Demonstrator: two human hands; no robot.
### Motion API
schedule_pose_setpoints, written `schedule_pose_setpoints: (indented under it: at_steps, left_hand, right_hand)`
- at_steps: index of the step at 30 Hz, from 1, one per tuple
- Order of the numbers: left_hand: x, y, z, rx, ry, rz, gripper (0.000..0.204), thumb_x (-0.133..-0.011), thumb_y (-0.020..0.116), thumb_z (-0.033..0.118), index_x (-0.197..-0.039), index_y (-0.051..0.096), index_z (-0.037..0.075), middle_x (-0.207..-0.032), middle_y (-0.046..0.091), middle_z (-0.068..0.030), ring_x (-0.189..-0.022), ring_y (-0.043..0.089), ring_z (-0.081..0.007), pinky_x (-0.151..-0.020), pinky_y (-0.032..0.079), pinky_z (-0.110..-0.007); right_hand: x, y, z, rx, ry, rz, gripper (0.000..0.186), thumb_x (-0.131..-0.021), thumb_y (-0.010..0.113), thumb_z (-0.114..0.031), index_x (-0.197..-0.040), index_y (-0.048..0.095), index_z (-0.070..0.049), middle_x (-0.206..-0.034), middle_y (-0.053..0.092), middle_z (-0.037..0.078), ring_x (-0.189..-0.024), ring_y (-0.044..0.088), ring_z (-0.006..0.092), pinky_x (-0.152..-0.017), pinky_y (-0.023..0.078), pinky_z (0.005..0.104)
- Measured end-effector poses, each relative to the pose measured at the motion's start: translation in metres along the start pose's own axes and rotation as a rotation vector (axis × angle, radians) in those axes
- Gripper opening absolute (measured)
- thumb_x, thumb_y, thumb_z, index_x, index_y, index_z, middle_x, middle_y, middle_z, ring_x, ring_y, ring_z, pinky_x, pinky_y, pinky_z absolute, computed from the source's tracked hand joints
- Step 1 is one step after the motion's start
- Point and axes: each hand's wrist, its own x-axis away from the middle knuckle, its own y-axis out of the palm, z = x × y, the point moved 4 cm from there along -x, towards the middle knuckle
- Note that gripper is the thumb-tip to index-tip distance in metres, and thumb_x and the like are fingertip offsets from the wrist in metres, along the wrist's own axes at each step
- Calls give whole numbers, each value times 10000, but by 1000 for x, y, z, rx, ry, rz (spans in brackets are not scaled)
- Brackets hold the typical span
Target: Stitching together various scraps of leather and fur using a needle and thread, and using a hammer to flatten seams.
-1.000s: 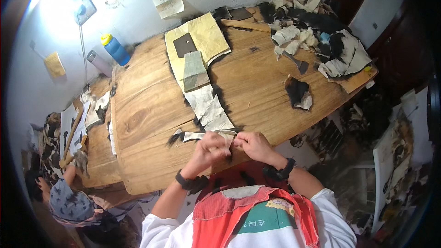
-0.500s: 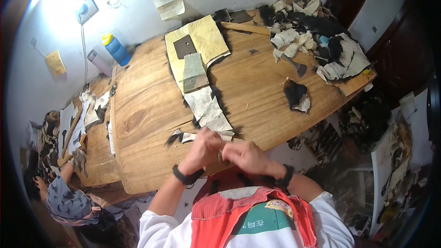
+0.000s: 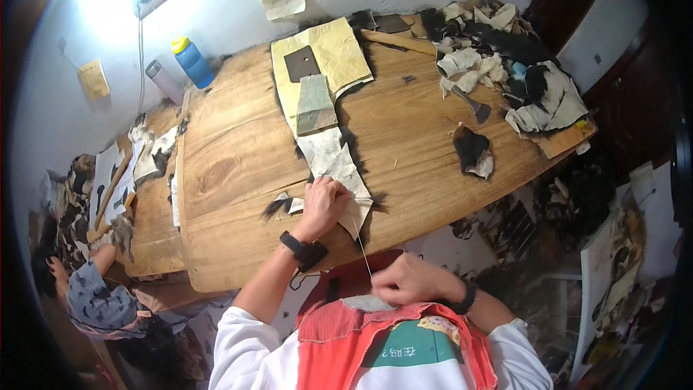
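Note:
A long fur pelt piece, pale hide side up, runs down the wooden table toward me, with black fur showing along its edges. My left hand is closed on its near end, fingers pinching the pale hide. From there a white thread stretches taut down to my right hand, which is closed on it in front of my chest, past the table edge. Whether a needle is in those fingers cannot be made out. A weathered flat block and a dark plate with a hole lie on the pelt.
On the right lie a dark fur scrap, a metal blade tool and a heap of hide scraps. A blue bottle and a tumbler stand at the back left. Another person's arm rests at the left table.
My right hand has moved away from my left, down and to the right, drawing the thread taut. My left hand has shifted slightly forward onto the hide.

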Motion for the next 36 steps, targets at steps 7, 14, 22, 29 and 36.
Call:
schedule_pose_setpoints:
  at_steps: [7, 14, 22, 29, 36]
  left_hand:
    - [-1, -1, 6, 117, 83, -27, 81, -765, 689, 130, -771, 740, 192, -813, 620, 6, -872, 541, -229, -799, 363, -364]
    - [-9, 5, 1, 80, 188, -122, 158, -688, 684, 92, -686, 730, 243, -775, 593, 44, -911, 510, -213, -844, 320, -360]
    - [2, -11, 10, 148, 153, -31, 154, -751, 702, 41, -868, 703, 141, -915, 674, -1, -981, 531, -225, -958, 331, -427]
    - [68, -12, 55, -345, -28, -160, 746, -850, 660, 414, -1467, 389, 95, -1565, 305, -128, -1463, 252, -298, -1137, 182, -612]
    - [79, -4, 48, -391, -47, -266, 768, -883, 587, 493, -1498, 344, 103, -1589, 253, -136, -1478, 207, -324, -1135, 138, -633]
  right_hand:
    - [36, -37, -8, -73, 195, 249, 214, -868, 632, -155, -732, 572, -2, -609, 514, 180, -512, 511, 292, -518, 425, 347]
    - [70, -45, 1, 233, 265, 510, 196, -811, 669, -94, -664, 577, -2, -563, 535, 160, -486, 572, 304, -471, 419, 347]
    - [54, -64, 48, 128, 514, 742, 169, -900, 634, -138, -808, 609, 2, -578, 512, 166, -520, 533, 99, -488, 394, 348]
    - [-55, -55, 69, 320, 352, 624, 245, -913, 621, -305, -1017, 678, -91, -720, 663, 170, -666, 654, 356, -606, 497, 432]
    - [-79, -48, 112, 469, 496, 437, 341, -868, 634, -404, -881, 709, -71, -794, 683, 200, -771, 665, 414, -692, 510, 517]
